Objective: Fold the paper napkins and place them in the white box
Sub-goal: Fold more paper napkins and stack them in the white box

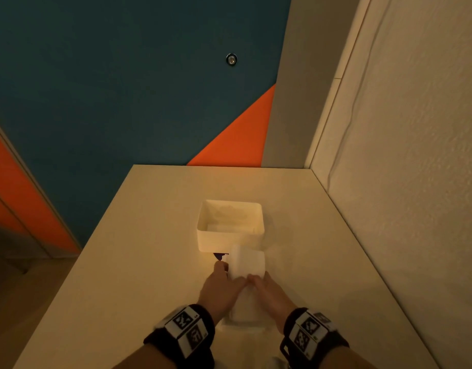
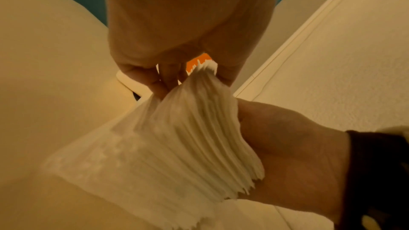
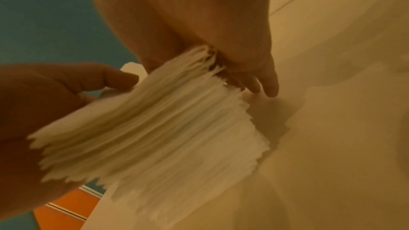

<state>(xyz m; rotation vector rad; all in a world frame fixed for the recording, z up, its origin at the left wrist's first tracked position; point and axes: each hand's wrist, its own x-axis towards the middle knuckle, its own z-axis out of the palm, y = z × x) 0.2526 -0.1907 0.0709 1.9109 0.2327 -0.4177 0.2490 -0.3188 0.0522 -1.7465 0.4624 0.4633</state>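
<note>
A thick stack of white paper napkins (image 1: 246,265) is bent upward in the middle of the table, just in front of the white box (image 1: 229,243). My left hand (image 1: 230,278) grips the stack's left side, and in the left wrist view its fingers (image 2: 168,78) are curled round the bunched edges (image 2: 188,146). From the right, my right hand (image 1: 256,279) holds the same stack, which sits squeezed between thumb and fingers (image 3: 263,83) in the right wrist view. The stack's near end (image 1: 241,322) lies on the table between my wrists. Some white paper is visible inside the box.
The box stands mid-table on a pale tabletop (image 1: 139,262). A small dark object (image 1: 220,254) peeks out between the box and the napkins. A textured wall (image 1: 402,182) runs along the table's right edge; blue and orange panels lie beyond the far edge.
</note>
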